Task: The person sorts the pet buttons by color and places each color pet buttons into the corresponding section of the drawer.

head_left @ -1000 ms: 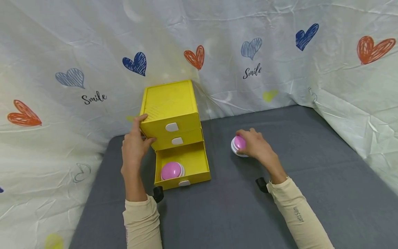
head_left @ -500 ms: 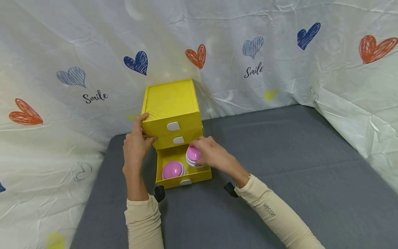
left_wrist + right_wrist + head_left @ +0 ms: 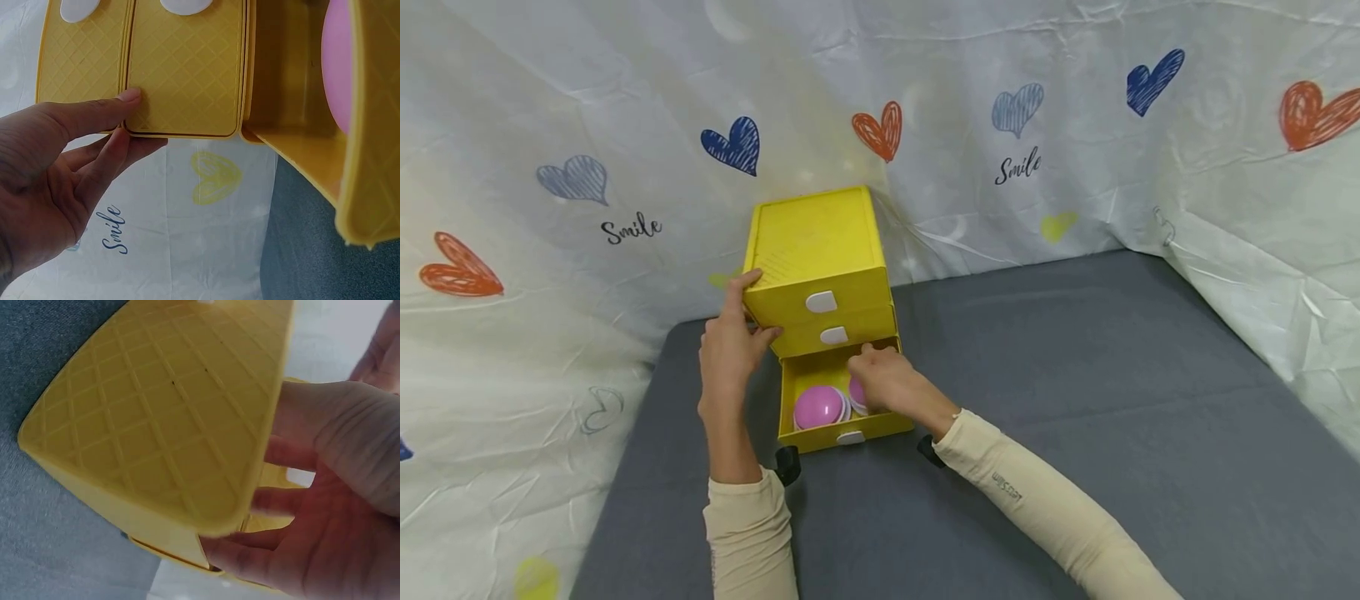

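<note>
A yellow cabinet of three drawers [image 3: 812, 237] stands at the back of the table, its bottom drawer [image 3: 889, 426] pulled out. My left hand [image 3: 726, 358] grips the cabinet's left front edge; in the left wrist view its thumb [image 3: 129, 95] presses the drawer fronts and the fingers lie along the side. One round thing with a pink dome and white base [image 3: 817, 407] sits in the drawer's left half. Beside it, my right hand [image 3: 897, 382] holds a second pink-domed round thing [image 3: 856, 392] down inside the drawer, largely covering it. In the right wrist view the drawer front hides the fingertips.
The dark grey tabletop [image 3: 1045, 400] spreads to the right and in front of the cabinet. Behind it hangs a white curtain [image 3: 940, 83] printed with hearts. White pull tabs [image 3: 822, 302] mark the closed upper drawers.
My right hand has carried the second pink-domed round thing left from the tabletop and lowered it into the drawer's right half. The left hand keeps its grip on the cabinet.
</note>
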### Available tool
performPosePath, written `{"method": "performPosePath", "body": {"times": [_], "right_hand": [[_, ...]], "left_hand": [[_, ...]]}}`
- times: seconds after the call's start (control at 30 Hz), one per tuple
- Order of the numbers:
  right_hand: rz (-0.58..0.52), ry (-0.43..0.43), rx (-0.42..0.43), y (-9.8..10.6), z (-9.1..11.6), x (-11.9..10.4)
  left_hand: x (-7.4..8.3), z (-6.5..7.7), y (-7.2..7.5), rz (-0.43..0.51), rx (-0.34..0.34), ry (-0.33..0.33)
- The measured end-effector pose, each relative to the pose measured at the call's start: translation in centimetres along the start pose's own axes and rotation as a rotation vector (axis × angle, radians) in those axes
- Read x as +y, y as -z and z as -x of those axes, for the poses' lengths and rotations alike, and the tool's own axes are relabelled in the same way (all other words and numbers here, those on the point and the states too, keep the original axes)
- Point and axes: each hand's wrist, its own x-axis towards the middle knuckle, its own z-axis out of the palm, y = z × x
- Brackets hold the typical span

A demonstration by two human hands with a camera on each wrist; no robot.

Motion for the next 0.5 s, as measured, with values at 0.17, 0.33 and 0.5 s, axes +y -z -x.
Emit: {"method": "performPosePath", "body": {"times": [0.17, 0.33, 0.5], "right_hand": [[0.046, 0.0, -0.004, -0.2, -0.3, 0.0], [0.039, 0.019, 0.082, -0.7, 0.5, 0.0], [0.149, 0.119, 0.517, -2.3, 3.4, -1.4]], "left_hand": [[0.3, -0.1, 0.0, 0.003, -0.005, -0.003], [0.2, -0.1, 0.0, -0.004, -0.006, 0.009], [0.0, 0.0, 0.2, -0.001, -0.013, 0.013]]}}
